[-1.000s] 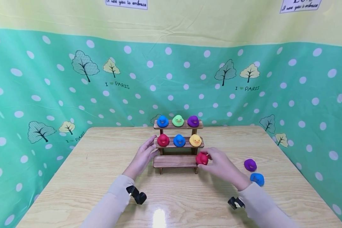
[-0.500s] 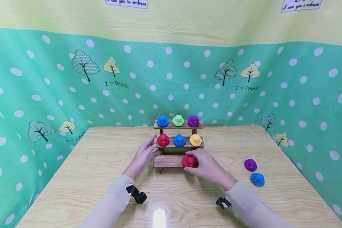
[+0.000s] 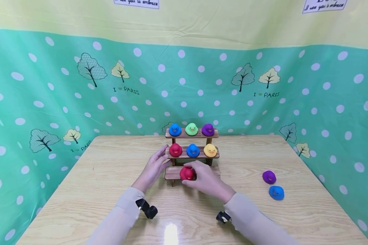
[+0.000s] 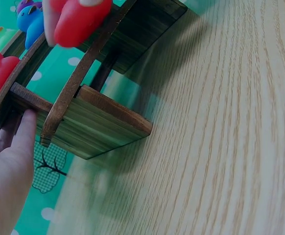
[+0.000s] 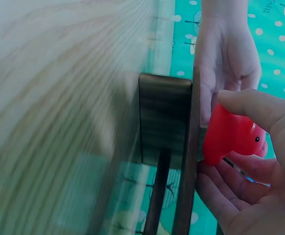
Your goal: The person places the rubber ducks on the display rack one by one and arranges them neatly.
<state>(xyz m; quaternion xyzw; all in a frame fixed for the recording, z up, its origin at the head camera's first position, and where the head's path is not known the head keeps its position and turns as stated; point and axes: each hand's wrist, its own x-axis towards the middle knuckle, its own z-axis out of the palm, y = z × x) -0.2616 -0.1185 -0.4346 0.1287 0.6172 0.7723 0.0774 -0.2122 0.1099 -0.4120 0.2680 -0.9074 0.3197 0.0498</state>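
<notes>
My right hand [image 3: 206, 178] pinches a red rubber duck [image 3: 186, 174] between thumb and fingers, low over the bottom tier of a small wooden three-tier stand [image 3: 171, 173]. In the right wrist view the duck [image 5: 225, 134] sits right at the tier's surface. My left hand [image 3: 152, 169] is at the stand's left end, its extended fingers touching the side by the middle tier, as the left wrist view shows. On the middle tier are a red duck [image 3: 175, 150], a blue duck [image 3: 193, 150] and a yellow duck [image 3: 210, 150].
The top tier carries a blue duck [image 3: 175, 130], a green duck [image 3: 191, 129] and a purple duck [image 3: 208, 130]. Off to the right, a purple duck [image 3: 269, 177] and a blue duck [image 3: 276, 193] lie on the wooden table [image 3: 110, 190]. A dotted green curtain [image 3: 153, 92] hangs behind.
My right hand has carried the red duck leftward along the bottom tier, from its right end to left of its middle. The left hand has stayed at the stand's side.
</notes>
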